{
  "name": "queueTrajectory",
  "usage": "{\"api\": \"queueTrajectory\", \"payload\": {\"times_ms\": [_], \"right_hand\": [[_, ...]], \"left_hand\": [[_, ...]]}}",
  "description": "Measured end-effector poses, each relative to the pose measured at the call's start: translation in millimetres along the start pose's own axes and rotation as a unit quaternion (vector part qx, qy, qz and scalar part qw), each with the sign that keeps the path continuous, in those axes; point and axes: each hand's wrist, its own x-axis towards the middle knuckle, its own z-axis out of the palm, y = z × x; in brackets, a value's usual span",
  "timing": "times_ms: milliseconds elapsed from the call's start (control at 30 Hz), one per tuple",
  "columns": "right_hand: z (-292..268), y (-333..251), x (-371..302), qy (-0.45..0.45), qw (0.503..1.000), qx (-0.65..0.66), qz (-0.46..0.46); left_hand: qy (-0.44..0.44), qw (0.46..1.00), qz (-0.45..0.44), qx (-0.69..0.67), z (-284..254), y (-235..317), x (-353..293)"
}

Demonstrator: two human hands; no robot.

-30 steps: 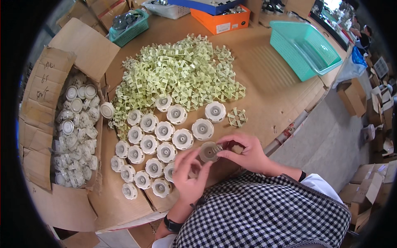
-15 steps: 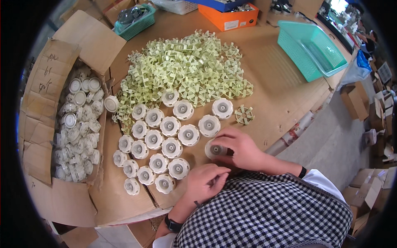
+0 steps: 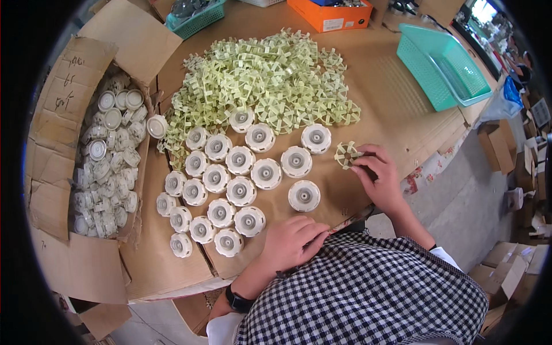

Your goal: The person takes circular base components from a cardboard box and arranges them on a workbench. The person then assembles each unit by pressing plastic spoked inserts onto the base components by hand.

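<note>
My right hand has its thumb and index finger closed on the edge of a single pale-green, star-shaped plastic wheel, right of the white parts. Close to the table's front edge, my left hand is closed, fingertips against the thumb; whether anything is between them is hidden. Just beyond it lies a round white plastic cap with a grey ringed centre. Several similar white caps lie in loose rows to the left, centres up. Behind them rises a large heap of pale-green wheels.
An open cardboard box full of white round parts stands at the left. One white part sits by its edge. A green basket is at the far right, an orange box at the back. Cartons stand on the floor.
My right hand has left the nearest white cap, moved right and away from me, and taken hold of the lone green wheel. My left hand has shifted slightly, staying closed. The view has tilted a little.
</note>
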Motion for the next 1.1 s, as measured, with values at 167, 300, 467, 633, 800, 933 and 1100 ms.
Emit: {"api": "queueTrajectory", "payload": {"times_ms": [167,300,467,633,800,933,1100], "right_hand": [[-4,-12,-1,-0.022,0.960,0.246,0.135],[-17,-20,10,-0.104,0.847,0.409,0.323],[-13,-10,4,-0.061,0.902,0.277,0.325],[-20,-16,9,-0.011,0.987,0.027,0.155],[-27,-16,10,-0.101,0.994,0.013,0.040],[-22,-6,5,-0.099,0.990,0.056,0.079],[-17,-19,6,-0.052,0.997,0.045,0.042]], "left_hand": [[0.003,1.000,-0.001,0.004,-5,5,-3],[0.019,1.000,-0.002,0.014,-5,5,-5],[0.038,0.999,0.000,0.015,-6,4,-6],[0.069,0.997,-0.021,0.031,-4,0,-13],[0.105,0.993,-0.041,0.028,-5,2,-5],[0.148,0.986,-0.041,0.063,-8,0,-5],[0.189,0.972,-0.055,0.130,-5,-5,-10]]}}
